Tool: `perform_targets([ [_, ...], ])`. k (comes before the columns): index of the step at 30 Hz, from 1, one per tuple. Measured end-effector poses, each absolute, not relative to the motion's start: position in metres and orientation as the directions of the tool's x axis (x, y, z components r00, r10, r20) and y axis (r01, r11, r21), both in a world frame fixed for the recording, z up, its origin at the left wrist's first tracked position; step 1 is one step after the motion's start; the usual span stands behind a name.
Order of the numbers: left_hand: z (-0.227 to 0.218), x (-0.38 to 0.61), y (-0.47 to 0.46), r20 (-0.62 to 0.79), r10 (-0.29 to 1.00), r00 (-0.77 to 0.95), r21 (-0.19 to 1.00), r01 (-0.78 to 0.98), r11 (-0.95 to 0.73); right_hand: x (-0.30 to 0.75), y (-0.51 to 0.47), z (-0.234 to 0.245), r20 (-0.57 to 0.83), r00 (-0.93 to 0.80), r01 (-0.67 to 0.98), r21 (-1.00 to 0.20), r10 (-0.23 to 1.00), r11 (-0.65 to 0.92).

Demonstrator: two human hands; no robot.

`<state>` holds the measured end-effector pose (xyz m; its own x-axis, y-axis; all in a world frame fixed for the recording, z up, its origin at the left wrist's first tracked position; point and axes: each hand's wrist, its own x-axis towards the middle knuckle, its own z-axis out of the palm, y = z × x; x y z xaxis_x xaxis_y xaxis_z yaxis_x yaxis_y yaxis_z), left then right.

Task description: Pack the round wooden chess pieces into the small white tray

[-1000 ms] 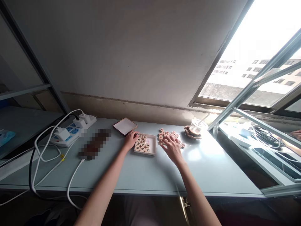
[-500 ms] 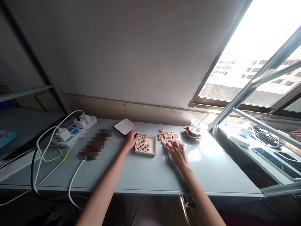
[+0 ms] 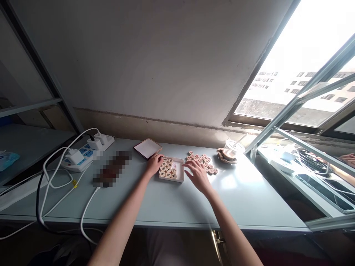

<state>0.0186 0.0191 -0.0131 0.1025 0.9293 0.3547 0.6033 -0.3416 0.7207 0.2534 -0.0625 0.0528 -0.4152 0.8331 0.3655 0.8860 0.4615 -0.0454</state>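
Observation:
A shallow white box (image 3: 180, 175) lies on the desk with several round wooden Chinese chess pieces (image 3: 168, 169) in its left part, lined up in rows. The right part shows its pale floor. My left hand (image 3: 154, 166) grips the box at its upper left corner, fingers bent over the rim. At the right rim is my right hand (image 3: 198, 174), its fingers apart and pointing towards the box; no piece shows in them, though their undersides are hidden. Loose chess pieces with red characters (image 3: 211, 169) lie in a cluster behind and right of that hand, which covers some of them.
The box lid (image 3: 148, 148) lies inner side up behind my left hand. A clear cup (image 3: 233, 147) stands in a brown holder (image 3: 226, 157) at the back right. On the left are a power strip (image 3: 85, 153), white cables (image 3: 83, 210) and a blurred-out object (image 3: 113, 170).
My right hand has moved left from the loose pieces to the box's right rim, uncovering some pieces at the cluster's near right. My left hand stays at the box corner.

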Motion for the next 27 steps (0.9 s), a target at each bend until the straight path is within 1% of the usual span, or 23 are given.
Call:
perform_targets([
  [2,-0.013,0.019,0.019,0.353,0.930,0.100,0.721,0.605,-0.338,0.238,-0.061,0.057,0.287,-0.542,0.814,-0.054,0.790,0.578],
  [3,-0.014,0.019,0.020,0.355,0.930,0.100,0.720,0.605,-0.339,0.231,-0.059,0.058,0.255,-0.582,0.792,-0.041,0.772,0.610],
  [6,-0.015,0.019,0.020,0.365,0.925,0.106,0.717,0.602,-0.352,0.217,-0.052,0.055,0.216,-0.612,0.782,0.022,0.761,0.623],
  [8,-0.015,0.019,0.020,0.366,0.924,0.108,0.717,0.600,-0.355,0.214,-0.048,0.053,0.218,-0.610,0.785,0.033,0.762,0.619],
  [11,-0.015,0.019,0.020,0.359,0.928,0.102,0.720,0.603,-0.345,0.221,-0.048,0.054,0.267,-0.562,0.811,-0.007,0.783,0.585],
  [14,-0.015,0.019,0.020,0.358,0.929,0.096,0.724,0.600,-0.341,0.242,-0.058,0.056,0.352,-0.451,0.866,-0.052,0.821,0.498],
  [16,-0.015,0.019,0.020,0.359,0.928,0.098,0.725,0.597,-0.343,0.261,-0.066,0.055,0.381,-0.391,0.893,-0.061,0.838,0.445],
  [23,-0.014,0.018,0.019,0.355,0.930,0.098,0.721,0.604,-0.339,0.313,-0.085,0.040,0.375,-0.308,0.945,0.018,0.874,0.325],
  [27,-0.014,0.018,0.019,0.345,0.933,0.102,0.728,0.598,-0.335,0.314,-0.081,0.036,0.377,-0.310,0.947,0.041,0.873,0.319],
])
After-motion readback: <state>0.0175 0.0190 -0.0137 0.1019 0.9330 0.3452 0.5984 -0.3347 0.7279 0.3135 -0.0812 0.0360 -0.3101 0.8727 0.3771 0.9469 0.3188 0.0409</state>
